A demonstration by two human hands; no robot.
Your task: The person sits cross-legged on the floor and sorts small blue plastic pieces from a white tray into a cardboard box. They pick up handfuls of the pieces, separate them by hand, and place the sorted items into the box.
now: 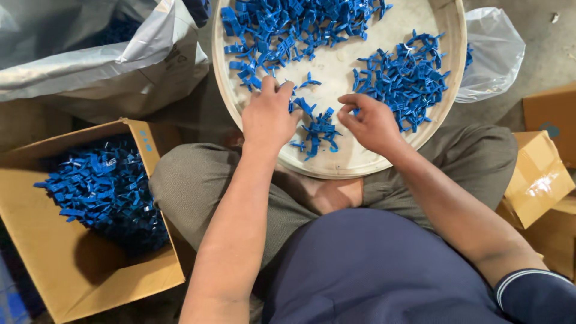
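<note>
Far left, an open cardboard box (72,264) sits on the floor, and inside it, against its far wall, lies a heap of small blue plastic clips (102,192). Above it, a big grey plastic sack (90,60) slumps open.

Moving in, the person sits cross-legged with a round, pale tray (366,165) resting on the knees. The left hand (268,115) lies palm down at the near-left part of the tray, fingers loosely curled and pressing on the clips beneath; whether it actually has any in its grasp, I cannot tell. Just beyond its fingertips, a broad spread of blue clips (288,30) covers the far-left part of the tray.

Between the two hands, a little cluster of clips (318,132) rests close to the near rim, touching the left hand's fingers.

Now the right hand (372,123): fingers bent in toward the thumb, nearly closed, pinching at a clip at the edge of the right-hand pile (405,81), which fills the tray's right side up to the rim.

Past the tray's far-right edge, a clear plastic bag (495,54) lies on the floor. Far right, closed cardboard cartons (537,180) are stacked beside the person's knee.
</note>
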